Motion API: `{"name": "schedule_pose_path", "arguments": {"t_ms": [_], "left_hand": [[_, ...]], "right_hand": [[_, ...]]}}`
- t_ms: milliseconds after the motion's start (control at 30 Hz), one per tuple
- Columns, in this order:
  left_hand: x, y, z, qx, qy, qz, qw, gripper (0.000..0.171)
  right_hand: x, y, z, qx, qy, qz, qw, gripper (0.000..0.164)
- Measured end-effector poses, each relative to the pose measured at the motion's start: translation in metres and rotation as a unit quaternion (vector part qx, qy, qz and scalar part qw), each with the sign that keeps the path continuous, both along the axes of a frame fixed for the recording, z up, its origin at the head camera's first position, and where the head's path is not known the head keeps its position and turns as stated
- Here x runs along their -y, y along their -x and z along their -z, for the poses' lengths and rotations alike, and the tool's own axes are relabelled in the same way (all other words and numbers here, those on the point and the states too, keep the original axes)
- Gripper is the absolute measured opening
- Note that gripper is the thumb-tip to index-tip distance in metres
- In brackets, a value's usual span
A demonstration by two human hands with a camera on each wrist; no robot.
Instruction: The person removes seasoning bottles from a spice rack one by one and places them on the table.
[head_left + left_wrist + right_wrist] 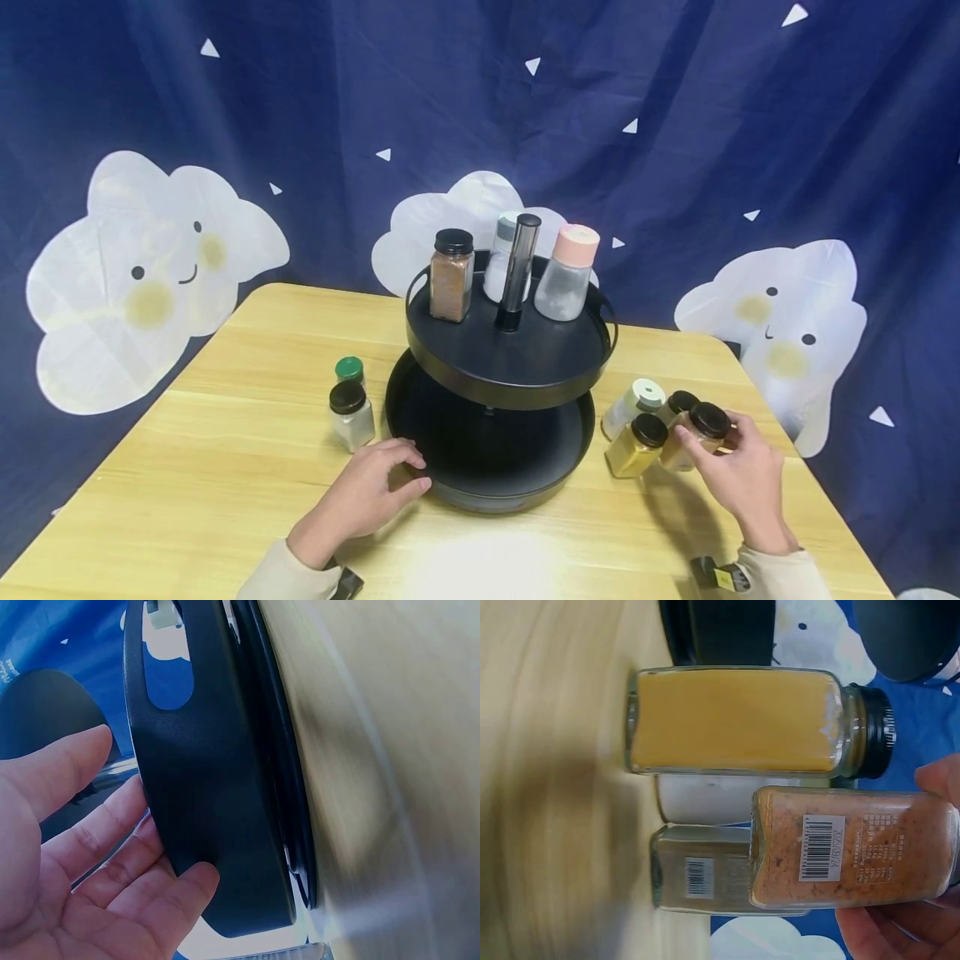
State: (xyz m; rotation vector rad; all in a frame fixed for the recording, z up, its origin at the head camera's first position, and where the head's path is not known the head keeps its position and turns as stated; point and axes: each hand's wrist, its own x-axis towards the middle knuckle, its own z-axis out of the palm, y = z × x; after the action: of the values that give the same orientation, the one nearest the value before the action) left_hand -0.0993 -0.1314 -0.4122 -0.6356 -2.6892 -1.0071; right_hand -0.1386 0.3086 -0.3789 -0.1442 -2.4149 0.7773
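My right hand [746, 471] grips a square glass spice jar [693, 437] with a black lid. Orange-red seasoning and a barcode label show on this jar [855, 847] in the right wrist view, where it is lifted off the table. Beside it stand a jar of yellow powder [735, 720], a grey-brown spice jar [705, 870] and a white-capped bottle [633, 408]. At the front left of a black two-tier rack [495, 502], my left hand [367, 492] touches the lower tray's rim. Its fingers [97, 832] rest loosely on that rim, the thumb held away.
On the rack's upper tray [510, 358] stand a brown spice jar [451, 287], a grey-capped bottle [497, 275] and a pink-capped bottle [564, 279] around a centre post [519, 271]. Left of the rack are a black-lidded jar [352, 425] and a green-capped one [349, 369].
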Motion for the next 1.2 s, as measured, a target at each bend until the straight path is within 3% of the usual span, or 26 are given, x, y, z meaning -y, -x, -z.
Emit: {"name": "schedule_pose_path", "arguments": {"t_ms": [400,1200], "left_hand": [[0.000,-0.001,0.000,0.007,0.000,0.000,1.0000,0.011],[0.000,-0.002,-0.001,0.010,-0.001,0.006,0.9999,0.011]], "right_hand": [[0.001,0.000,0.011,0.018,-0.014,-0.023,0.999,0.052],[-0.005,0.002,0.027,0.068,-0.013,-0.021,0.997,0.060]]}}
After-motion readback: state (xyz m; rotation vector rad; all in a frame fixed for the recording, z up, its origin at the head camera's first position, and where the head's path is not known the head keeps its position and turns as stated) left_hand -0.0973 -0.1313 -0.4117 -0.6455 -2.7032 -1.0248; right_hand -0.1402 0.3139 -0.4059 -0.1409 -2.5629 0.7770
